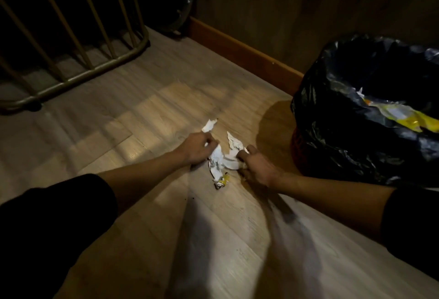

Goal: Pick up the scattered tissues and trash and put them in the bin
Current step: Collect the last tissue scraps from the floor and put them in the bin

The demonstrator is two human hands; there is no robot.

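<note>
On the floor (pixel 142 113) beside the bin (pixel 344 99), both hands' fingers (pixel 209 143) clenched on crumpled tissues (pixel 219 158).

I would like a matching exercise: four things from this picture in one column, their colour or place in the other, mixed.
1. bin liner
2. white tissues
3. metal rack
4. small yellow scrap

a. far left on the floor
b. black, on the right
c. between both hands
d. on the floor just nearer than the tissues

Pairs: 1-b, 2-c, 3-a, 4-d
</note>
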